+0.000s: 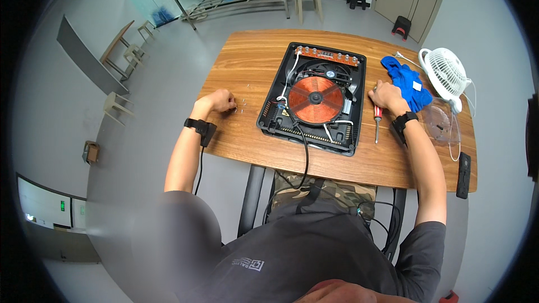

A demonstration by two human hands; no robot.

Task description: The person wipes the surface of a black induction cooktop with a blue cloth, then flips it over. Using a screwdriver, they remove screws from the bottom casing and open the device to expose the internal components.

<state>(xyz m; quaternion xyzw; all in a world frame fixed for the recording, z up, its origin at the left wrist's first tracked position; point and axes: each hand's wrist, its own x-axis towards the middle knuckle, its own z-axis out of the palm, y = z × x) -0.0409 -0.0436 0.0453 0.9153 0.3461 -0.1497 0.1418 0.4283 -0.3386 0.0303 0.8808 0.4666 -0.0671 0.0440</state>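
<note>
An opened induction cooker [275, 113] lies in the middle of the wooden table, its round copper coil [315, 100] and a strip circuit board [328, 56] exposed. To its left, my left hand [220, 101] rests low over the tabletop with fingertips pinched together; whatever is between them is too small to make out. Several tiny screws [243, 104] lie beside those fingers. On the cooker's right, my right hand [386, 95] is closed around the handle of a screwdriver [378, 114]. Its red handle end shows below the hand, and the metal shaft points toward me.
A blue cloth [409, 81], a white fan [446, 73] and a clear plastic container [439, 123] sit to the right of my right hand. A black handheld device [464, 175] lies at the right table edge. The cooker's black cord [306, 160] hangs over the front edge.
</note>
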